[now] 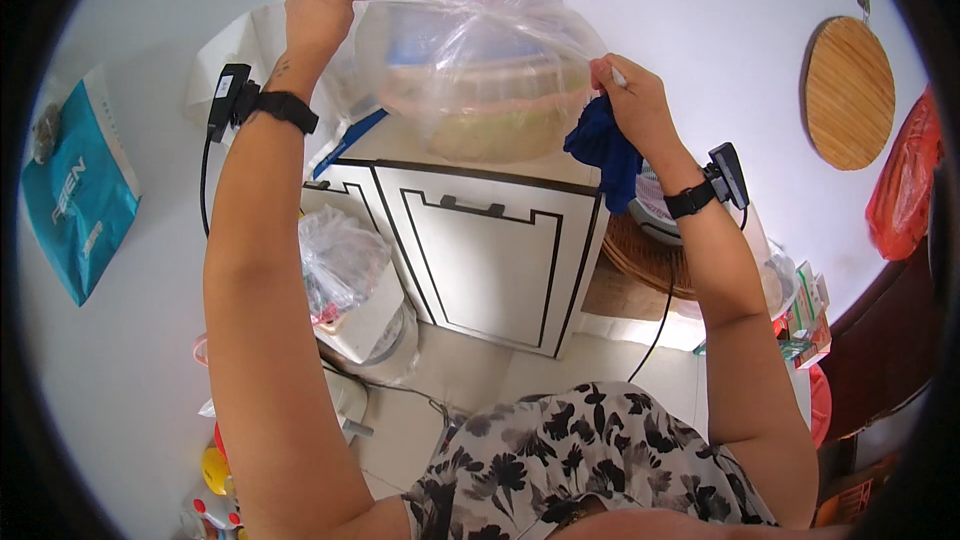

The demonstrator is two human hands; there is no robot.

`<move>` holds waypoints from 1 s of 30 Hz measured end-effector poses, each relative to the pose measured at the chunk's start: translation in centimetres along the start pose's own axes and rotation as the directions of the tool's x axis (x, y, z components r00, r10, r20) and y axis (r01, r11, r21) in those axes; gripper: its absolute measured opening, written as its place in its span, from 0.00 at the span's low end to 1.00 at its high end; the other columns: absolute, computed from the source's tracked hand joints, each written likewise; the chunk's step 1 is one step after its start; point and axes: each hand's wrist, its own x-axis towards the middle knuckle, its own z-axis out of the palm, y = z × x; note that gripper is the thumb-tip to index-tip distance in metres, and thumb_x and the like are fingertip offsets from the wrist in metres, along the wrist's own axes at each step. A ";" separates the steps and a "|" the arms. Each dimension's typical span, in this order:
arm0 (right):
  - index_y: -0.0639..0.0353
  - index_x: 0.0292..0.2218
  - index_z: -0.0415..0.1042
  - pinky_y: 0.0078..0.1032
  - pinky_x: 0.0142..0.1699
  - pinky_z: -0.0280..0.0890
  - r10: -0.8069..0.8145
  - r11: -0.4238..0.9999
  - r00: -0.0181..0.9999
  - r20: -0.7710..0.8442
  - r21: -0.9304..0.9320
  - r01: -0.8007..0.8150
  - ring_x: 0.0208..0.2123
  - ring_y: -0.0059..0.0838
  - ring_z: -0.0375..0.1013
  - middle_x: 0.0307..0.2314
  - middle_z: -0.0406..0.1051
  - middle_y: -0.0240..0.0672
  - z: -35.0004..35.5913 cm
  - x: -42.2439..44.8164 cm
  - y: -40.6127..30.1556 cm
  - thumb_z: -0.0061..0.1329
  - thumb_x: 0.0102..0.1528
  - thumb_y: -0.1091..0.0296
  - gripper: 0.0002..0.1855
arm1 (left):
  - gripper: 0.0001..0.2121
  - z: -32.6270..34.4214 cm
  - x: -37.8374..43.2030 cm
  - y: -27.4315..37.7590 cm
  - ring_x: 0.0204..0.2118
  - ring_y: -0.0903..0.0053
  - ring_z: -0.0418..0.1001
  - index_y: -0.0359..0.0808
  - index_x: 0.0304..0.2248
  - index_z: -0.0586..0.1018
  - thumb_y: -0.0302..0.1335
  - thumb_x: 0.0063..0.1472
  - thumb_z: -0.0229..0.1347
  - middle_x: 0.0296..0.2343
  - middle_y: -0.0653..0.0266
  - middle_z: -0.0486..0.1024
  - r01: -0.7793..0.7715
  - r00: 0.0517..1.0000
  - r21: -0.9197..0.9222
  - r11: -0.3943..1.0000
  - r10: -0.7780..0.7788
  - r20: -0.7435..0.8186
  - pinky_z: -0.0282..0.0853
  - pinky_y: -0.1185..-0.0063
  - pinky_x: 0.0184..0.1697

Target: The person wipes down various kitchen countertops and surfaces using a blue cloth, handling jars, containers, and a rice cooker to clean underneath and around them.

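A large clear plastic bag covers stacked round basins on top of a white cabinet. My left hand grips one gathered end of the bag at the upper left. On the other side my right hand pinches the opposite end, and a dark blue cloth hangs below that hand. The plastic is drawn taut between both hands, with a gathered crossing near its middle. What exactly lies under the film is blurred by its glare.
Below stands the white cabinet door with black trim. A wicker basket is right of it, and a bagged bundle sits at the left. On the walls hang a round wooden board, a red bag and a teal bag.
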 end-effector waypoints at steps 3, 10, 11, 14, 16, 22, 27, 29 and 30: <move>0.64 0.29 0.70 0.21 0.34 0.63 0.063 0.996 0.998 0.013 0.065 -0.063 0.25 0.23 0.66 0.22 0.68 0.33 0.2 0.0 0.9 0.42 0.62 0.63 0.14 | 0.10 1.3 -1.1 0.8 0.34 0.59 0.74 0.40 0.34 0.76 0.37 0.63 0.48 0.30 0.61 0.76 0.106 0.992 -0.106 0.989 -0.098 0.077 0.67 0.63 0.35; 0.61 0.32 0.74 0.19 0.38 0.62 0.111 0.797 0.985 0.130 0.581 -0.166 0.30 0.20 0.66 0.28 0.68 0.29 -0.4 3.1 -6.6 0.44 0.60 0.64 0.11 | 0.10 -3.2 -5.2 3.9 0.32 0.58 0.73 0.36 0.32 0.75 0.35 0.61 0.51 0.29 0.56 0.74 0.254 0.966 -0.357 0.899 -0.252 0.052 0.69 0.68 0.34; 0.60 0.34 0.74 0.19 0.39 0.63 0.038 0.826 0.988 0.147 0.551 -0.113 0.31 0.21 0.67 0.29 0.69 0.31 -0.1 4.8 -5.9 0.45 0.59 0.64 0.10 | 0.10 -4.3 -5.0 5.7 0.32 0.58 0.73 0.36 0.32 0.75 0.35 0.61 0.51 0.29 0.56 0.74 0.244 0.968 -0.367 0.898 -0.248 0.037 0.69 0.68 0.34; 0.59 0.39 0.74 0.22 0.41 0.64 -0.167 0.886 0.984 0.059 0.447 0.124 0.33 0.24 0.69 0.31 0.70 0.33 3.8 6.8 -6.2 0.48 0.56 0.64 0.11 | 0.09 -8.1 -5.8 9.1 0.27 0.61 0.71 0.32 0.30 0.75 0.31 0.59 0.55 0.27 0.57 0.73 0.055 0.970 -0.685 0.726 -0.201 -0.135 0.67 0.74 0.33; 0.58 0.43 0.71 0.27 0.41 0.65 -0.451 0.863 0.884 -0.126 0.192 0.468 0.35 0.34 0.70 0.35 0.71 0.38 6.2 7.7 -6.0 0.52 0.50 0.68 0.16 | 0.08 -9.6 -5.9 10.9 0.27 0.68 0.71 0.32 0.31 0.75 0.28 0.57 0.57 0.27 0.60 0.72 -0.131 0.980 -0.655 0.744 -0.001 -0.197 0.67 0.78 0.32; 0.61 0.39 0.70 0.29 0.43 0.65 -0.703 0.694 0.711 -0.027 0.197 0.693 0.39 0.45 0.69 0.37 0.70 0.43 7.4 8.5 -5.5 0.50 0.46 0.76 0.15 | 0.12 -9.6 -3.2 10.7 0.29 0.76 0.72 0.36 0.43 0.74 0.22 0.58 0.54 0.32 0.60 0.74 -0.167 0.984 -0.833 0.527 0.136 -0.111 0.67 0.81 0.34; 0.63 0.37 0.69 0.29 0.41 0.66 -0.313 0.879 0.947 -0.069 0.356 0.316 0.35 0.39 0.73 0.33 0.74 0.42 7.6 6.9 -6.7 0.48 0.52 0.72 0.09 | 0.19 -5.2 -2.7 10.7 0.30 0.71 0.74 0.39 0.49 0.70 0.23 0.58 0.55 0.35 0.58 0.75 -0.213 0.970 -0.762 0.611 0.225 -0.090 0.70 0.77 0.36; 0.62 0.38 0.72 0.28 0.38 0.67 -0.012 0.937 0.985 -0.169 0.341 0.070 0.30 0.35 0.74 0.28 0.76 0.41 7.2 7.6 -6.5 0.49 0.55 0.64 0.12 | 0.18 -5.4 -3.1 12.9 0.31 0.66 0.74 0.40 0.48 0.72 0.25 0.57 0.56 0.34 0.59 0.75 -0.099 0.992 -0.631 0.769 0.031 -0.118 0.70 0.74 0.36; 0.62 0.38 0.72 0.28 0.38 0.67 -0.011 0.938 0.985 -0.173 0.339 0.070 0.30 0.35 0.74 0.28 0.76 0.41 7.2 8.2 -6.5 0.49 0.55 0.64 0.12 | 0.18 -5.2 -3.1 13.2 0.31 0.66 0.74 0.40 0.48 0.72 0.25 0.57 0.56 0.34 0.59 0.75 -0.103 0.992 -0.632 0.768 0.034 -0.120 0.70 0.74 0.36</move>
